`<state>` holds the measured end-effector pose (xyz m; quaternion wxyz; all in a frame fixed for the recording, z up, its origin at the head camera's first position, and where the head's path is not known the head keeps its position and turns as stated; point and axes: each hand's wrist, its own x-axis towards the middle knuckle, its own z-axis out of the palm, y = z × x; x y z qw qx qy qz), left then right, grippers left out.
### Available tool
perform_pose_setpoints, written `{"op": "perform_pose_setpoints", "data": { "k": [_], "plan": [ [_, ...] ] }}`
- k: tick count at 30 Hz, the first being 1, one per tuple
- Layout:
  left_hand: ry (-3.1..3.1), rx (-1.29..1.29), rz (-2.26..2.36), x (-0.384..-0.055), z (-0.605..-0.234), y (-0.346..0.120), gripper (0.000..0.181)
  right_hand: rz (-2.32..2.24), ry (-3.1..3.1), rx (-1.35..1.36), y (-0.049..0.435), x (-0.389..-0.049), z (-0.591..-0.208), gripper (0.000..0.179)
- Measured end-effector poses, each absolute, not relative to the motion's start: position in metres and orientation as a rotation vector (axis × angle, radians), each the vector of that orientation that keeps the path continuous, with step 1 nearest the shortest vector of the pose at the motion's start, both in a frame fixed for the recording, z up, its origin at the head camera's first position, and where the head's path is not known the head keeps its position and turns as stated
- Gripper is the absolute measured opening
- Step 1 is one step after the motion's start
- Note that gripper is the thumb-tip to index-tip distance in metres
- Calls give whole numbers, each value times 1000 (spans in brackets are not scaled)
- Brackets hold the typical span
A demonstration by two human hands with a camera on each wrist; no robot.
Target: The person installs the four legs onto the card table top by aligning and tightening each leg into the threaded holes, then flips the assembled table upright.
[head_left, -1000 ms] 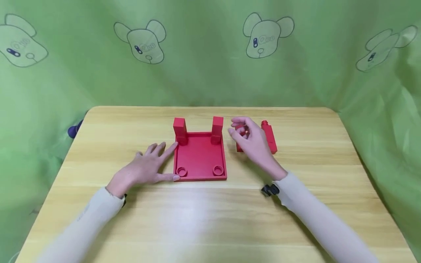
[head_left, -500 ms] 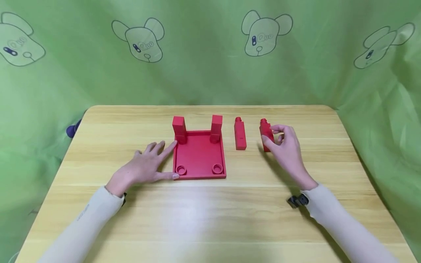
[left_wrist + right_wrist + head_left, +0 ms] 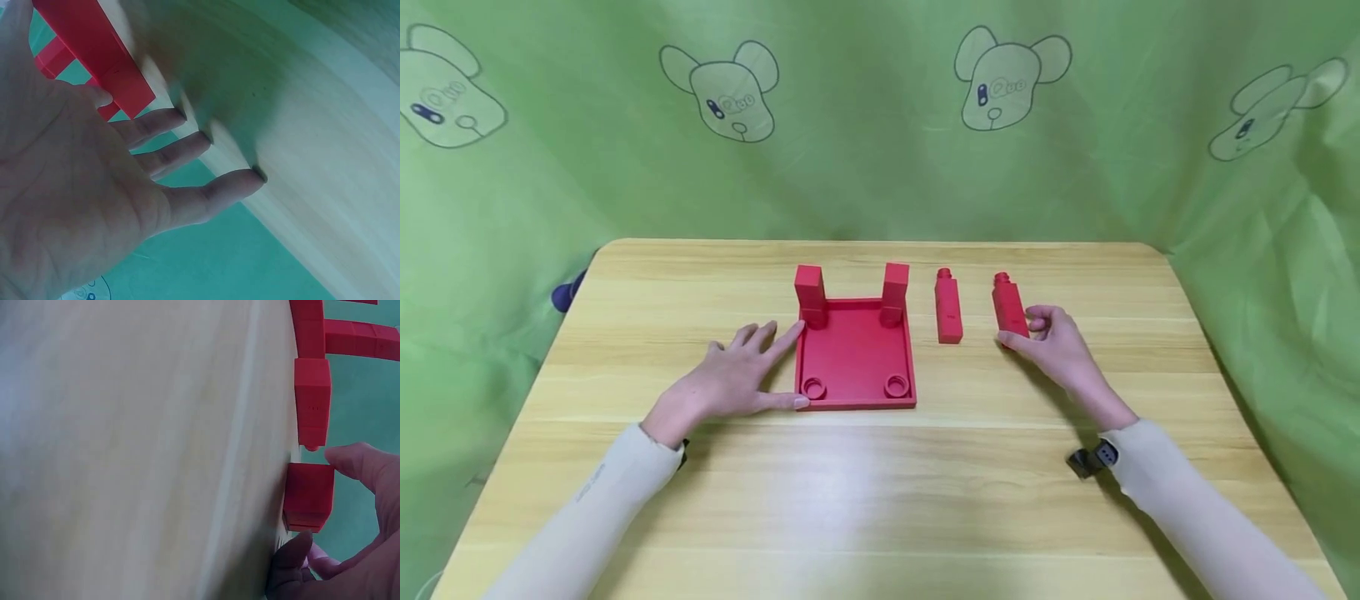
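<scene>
A red square panel (image 3: pixel 856 354) with a raised rim lies on the table, an upright red post (image 3: pixel 810 292) at its back left corner and another (image 3: pixel 895 287) at its back right. Round threaded sockets mark the front corners. My left hand (image 3: pixel 726 379) is spread, index fingertip and thumb against the panel's left edge; its other fingers extend over the table (image 3: pixel 312 156). Two loose red posts with threaded ends lie to the right. My right hand (image 3: pixel 1063 350) pinches the near end of the farther-right post (image 3: pixel 1009 307) between thumb and fingers. The other loose post (image 3: pixel 948 310) lies untouched between it and the panel.
A green curtain (image 3: pixel 865 167) with mouse-like drawings hangs behind the table and along both sides. Something dark blue (image 3: pixel 563 296) sticks out past the table's left edge. Bare wood (image 3: pixel 865 500) lies in front of the panel.
My right hand has moved right from over the nearer loose post to the farther-right one, then down to its near end. My left hand and the panel have stayed in place.
</scene>
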<state>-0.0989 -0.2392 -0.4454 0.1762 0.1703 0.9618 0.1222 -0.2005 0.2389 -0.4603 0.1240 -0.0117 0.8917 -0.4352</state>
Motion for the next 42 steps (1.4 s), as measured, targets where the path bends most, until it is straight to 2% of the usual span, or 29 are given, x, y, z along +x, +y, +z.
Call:
{"op": "perform_pose_setpoints", "data": {
  "k": [8,14,19,27,32,42],
  "plan": [
    [2727,477,334,-99,-445,-239,113,-1192,2659,-19,238,-201,-462,59],
    [2728,483,339,-98,-445,-238,114,-1246,2640,102,239,-201,-462,52],
    [2727,480,346,-98,-445,-238,114,-1366,2603,192,240,-200,-462,50],
    [2729,481,356,-96,-447,-238,114,-1532,2584,247,243,-194,-457,61],
    [2734,483,352,-96,-448,-237,115,-1585,2539,267,244,-189,-455,60],
    [2735,479,348,-96,-449,-236,115,-2133,2219,238,245,-178,-445,29]
  ]
}}
